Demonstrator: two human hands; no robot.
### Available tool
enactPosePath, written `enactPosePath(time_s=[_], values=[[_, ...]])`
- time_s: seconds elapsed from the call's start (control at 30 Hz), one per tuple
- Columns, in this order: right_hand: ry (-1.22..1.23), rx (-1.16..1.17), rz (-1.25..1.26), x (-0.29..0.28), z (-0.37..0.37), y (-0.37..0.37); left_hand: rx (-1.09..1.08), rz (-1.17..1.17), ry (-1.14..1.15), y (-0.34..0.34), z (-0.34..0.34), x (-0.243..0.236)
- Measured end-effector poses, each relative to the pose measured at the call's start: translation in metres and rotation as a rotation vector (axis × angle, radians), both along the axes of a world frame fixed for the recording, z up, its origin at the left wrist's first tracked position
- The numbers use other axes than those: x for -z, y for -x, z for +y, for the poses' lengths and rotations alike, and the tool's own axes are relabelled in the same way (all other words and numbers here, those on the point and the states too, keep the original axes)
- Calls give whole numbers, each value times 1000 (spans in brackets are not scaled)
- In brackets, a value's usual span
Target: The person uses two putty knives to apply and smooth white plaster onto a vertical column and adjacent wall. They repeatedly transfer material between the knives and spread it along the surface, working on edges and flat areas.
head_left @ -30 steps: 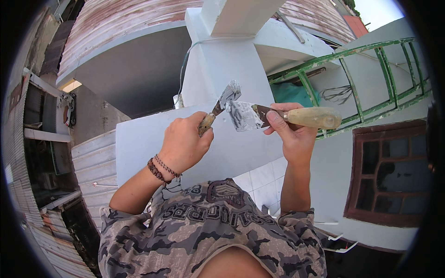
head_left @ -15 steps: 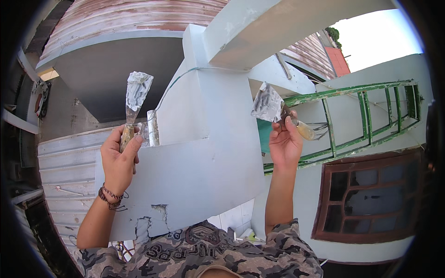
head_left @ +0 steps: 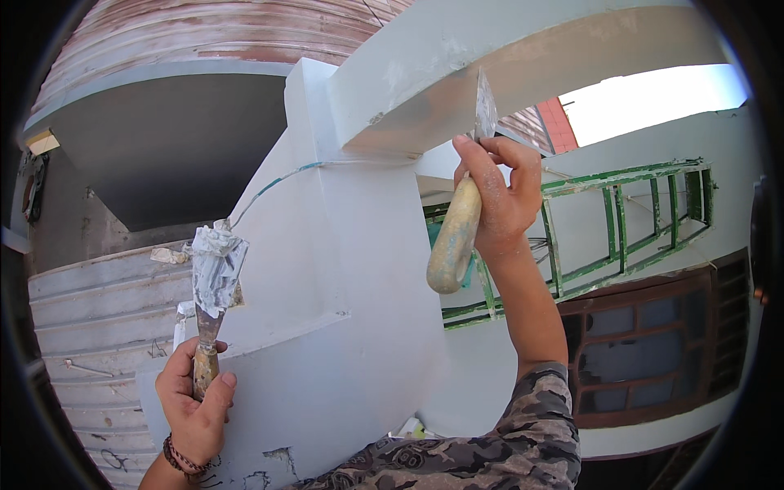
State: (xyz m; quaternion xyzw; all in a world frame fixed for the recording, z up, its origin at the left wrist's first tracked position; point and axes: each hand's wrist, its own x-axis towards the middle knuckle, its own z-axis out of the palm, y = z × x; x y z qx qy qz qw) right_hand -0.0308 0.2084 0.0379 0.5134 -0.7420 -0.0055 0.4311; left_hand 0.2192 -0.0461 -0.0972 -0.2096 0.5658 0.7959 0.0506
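My left hand is closed round the handle of a putty knife, held upright low on the left. Thick white filler covers its blade. My right hand is raised and grips a wider scraper by its neck, the worn yellowish handle pointing down. Its blade, seen nearly edge-on, points up at the underside of the pale concrete beam; whether it touches the beam I cannot tell. The beam meets a pale wall pillar between my hands.
A green ladder lies sideways along the right wall, above a brown-framed window. Corrugated roofing spreads at lower left. A thin cable runs across the pillar. The low wall has a broken patch near me.
My right hand has risen and turned its scraper from broadside to nearly edge-on beneath the beam. My left hand with the putty knife has dropped lower. The view has shifted.
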Motion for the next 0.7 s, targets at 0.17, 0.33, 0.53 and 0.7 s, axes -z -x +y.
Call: enactPosePath(time_s=[0.17, 0.33, 0.53, 0.7], values=[[-344, 9, 132, -14, -7, 14, 55, 46, 147, -5, -3, 18], [-472, 51, 126, -34, -6, 15, 27, -42, 64, -3, -2, 2], [-565, 48, 166, -39, 3, 16, 30, -10, 68, -6, -2, 5], [-595, 88, 204, -34, 11, 17, 41, 28, 75, -6, -3, 5]])
